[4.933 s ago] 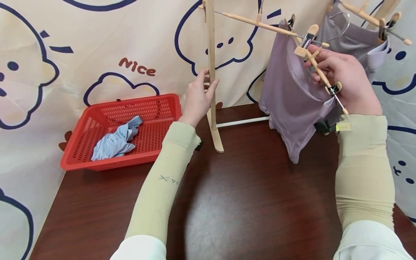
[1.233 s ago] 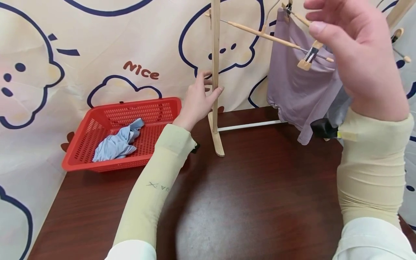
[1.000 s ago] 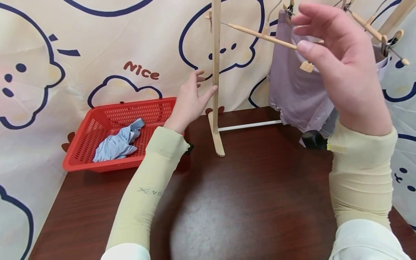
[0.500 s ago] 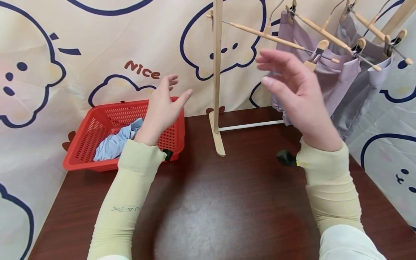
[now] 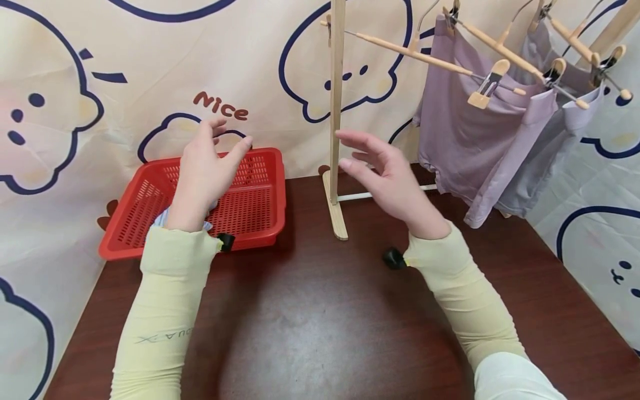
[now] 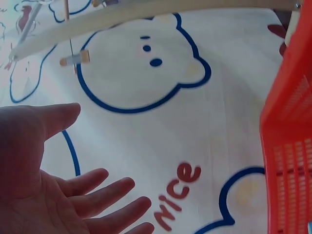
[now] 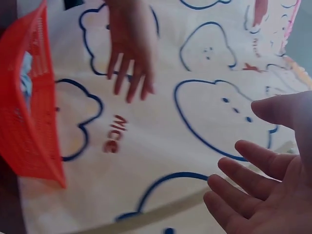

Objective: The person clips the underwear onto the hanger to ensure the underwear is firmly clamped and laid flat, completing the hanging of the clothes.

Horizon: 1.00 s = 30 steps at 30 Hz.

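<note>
Brn table (image 5: 310, 316), hands (image 5: 206, 169) (image 5: 386, 179) apart above, red bskt (image 5: 250, 208) w/ cloth (image 7: 26, 77)

Left grip (image 6: 48, 200) is outspread before printed cloth (image 6: 219, 131), red basket (image 6: 274, 131) at right

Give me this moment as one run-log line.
left hand: holding nothing; right hand: holding nothing; red basket: blue cloth inside; leftmost hanger: no garment; purple garment: clipped to middle hanger
</note>
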Motion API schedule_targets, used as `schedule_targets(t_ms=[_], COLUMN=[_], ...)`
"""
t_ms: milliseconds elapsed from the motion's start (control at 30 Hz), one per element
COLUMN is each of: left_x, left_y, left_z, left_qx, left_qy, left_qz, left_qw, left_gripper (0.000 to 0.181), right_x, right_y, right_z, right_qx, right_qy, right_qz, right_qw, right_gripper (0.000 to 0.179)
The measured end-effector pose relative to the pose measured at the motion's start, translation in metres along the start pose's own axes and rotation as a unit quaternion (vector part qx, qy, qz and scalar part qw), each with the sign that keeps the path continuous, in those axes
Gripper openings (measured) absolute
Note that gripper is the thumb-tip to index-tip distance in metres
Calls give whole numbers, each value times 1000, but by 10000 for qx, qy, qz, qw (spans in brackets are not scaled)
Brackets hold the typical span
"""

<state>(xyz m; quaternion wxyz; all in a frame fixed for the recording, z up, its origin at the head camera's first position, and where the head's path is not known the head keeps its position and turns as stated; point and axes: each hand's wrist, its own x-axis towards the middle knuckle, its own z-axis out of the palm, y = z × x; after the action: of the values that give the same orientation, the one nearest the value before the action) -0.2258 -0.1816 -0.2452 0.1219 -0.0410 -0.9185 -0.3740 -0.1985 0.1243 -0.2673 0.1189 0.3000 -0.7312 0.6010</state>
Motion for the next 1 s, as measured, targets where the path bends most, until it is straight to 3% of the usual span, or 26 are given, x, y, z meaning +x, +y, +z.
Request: schedule_targets(t_ms=[467, 733, 833, 1000], left_x=[17, 30, 34, 39], left_y=[-30, -66, -77, -90], left_z=[-30, -38, -41, -45], left_qx=[323, 481, 653, 774], left_qy=[-162, -738, -983, -1235], left_qz=[-685, -1186, -1472, -1872], left_qw=[9970, 9890, 9821, 9714], left_gripper=[84, 92, 94, 95], right_x=[1, 4, 4, 7], right_y=[50, 73, 79, 83], right_z=[68, 98, 107, 116], right_qx=[-485, -1074, -1441, -2431], right_qy=[-1126, -1716, -2100, -2741], right_qz=[622, 755, 637, 127], right_qw=[9905, 9764, 9649, 9304], right_gripper=[45, 45, 44, 35])
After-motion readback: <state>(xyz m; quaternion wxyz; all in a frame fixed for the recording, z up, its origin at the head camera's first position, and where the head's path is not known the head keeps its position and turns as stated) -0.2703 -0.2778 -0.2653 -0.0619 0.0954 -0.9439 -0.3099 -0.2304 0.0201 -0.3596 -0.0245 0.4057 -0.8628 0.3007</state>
